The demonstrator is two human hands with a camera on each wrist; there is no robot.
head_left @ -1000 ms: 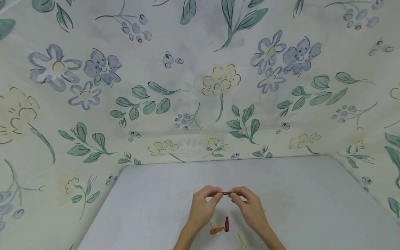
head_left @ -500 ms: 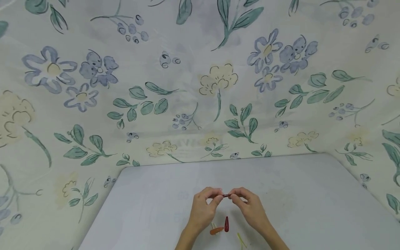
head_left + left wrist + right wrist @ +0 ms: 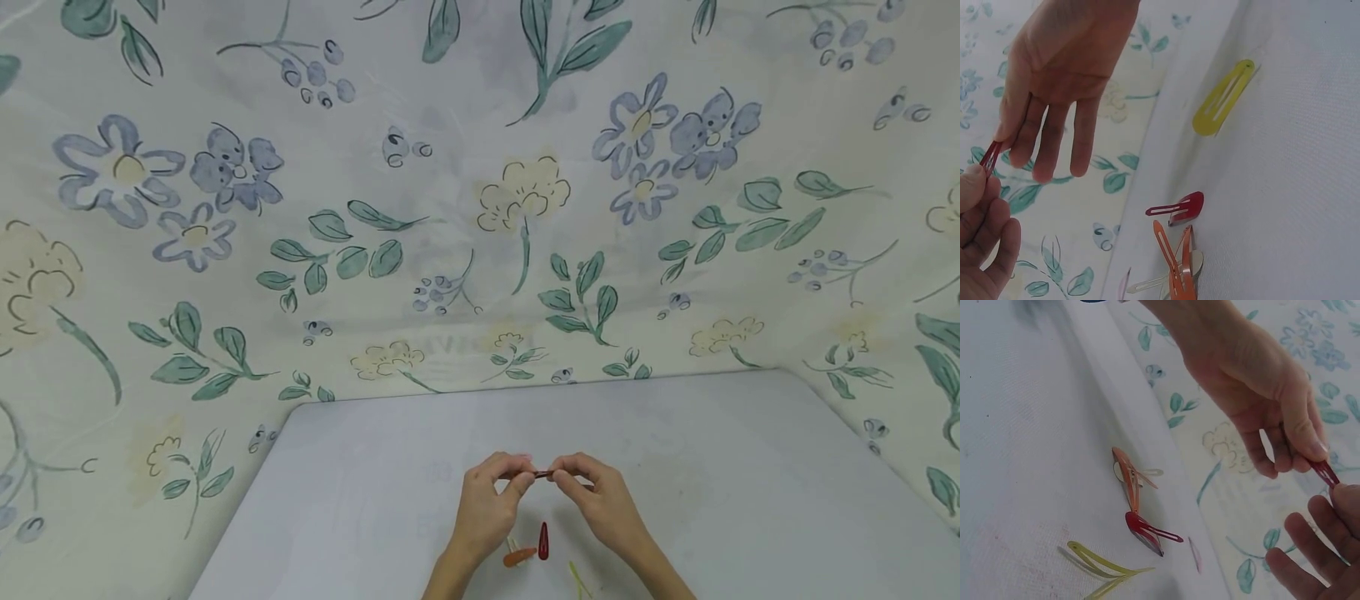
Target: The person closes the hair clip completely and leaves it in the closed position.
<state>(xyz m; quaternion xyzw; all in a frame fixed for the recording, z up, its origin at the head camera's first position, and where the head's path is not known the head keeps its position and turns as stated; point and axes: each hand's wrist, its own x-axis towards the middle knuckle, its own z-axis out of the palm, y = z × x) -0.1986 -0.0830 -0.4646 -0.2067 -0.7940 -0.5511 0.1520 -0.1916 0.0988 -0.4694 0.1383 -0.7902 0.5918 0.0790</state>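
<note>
Held clip [image 3: 543, 474]: a small dark red hair clip, roughly level between the two hands and raised above the worktop [image 3: 360, 500]; it is blurred, so whether it is snapped flat or sprung apart is hard to tell.
Left hand [image 3: 483, 504]: thumb and forefinger pinch the left end of the held clip; the other fingers are bent.
Right hand [image 3: 602, 500]: thumb and forefinger pinch the right end; in the left wrist view its other three fingers reach out nearly straight, slightly spread.
Arms: both enter from the lower edge and lean inward, so the fingertips almost meet, with only a short stretch of clip showing between them.
Red clip [image 3: 543, 542]: on the worktop below the hands, its leg sprung away from its body.
Orange clip [image 3: 517, 557]: just beside the red clip, sprung apart, lying across a cream clip [image 3: 1197, 262].
Yellow clip [image 3: 1209, 120]: apart from the others, toward the right arm.
Backdrop [image 3: 450, 192]: pale cloth printed with blue and cream flowers and green leaves.
</note>
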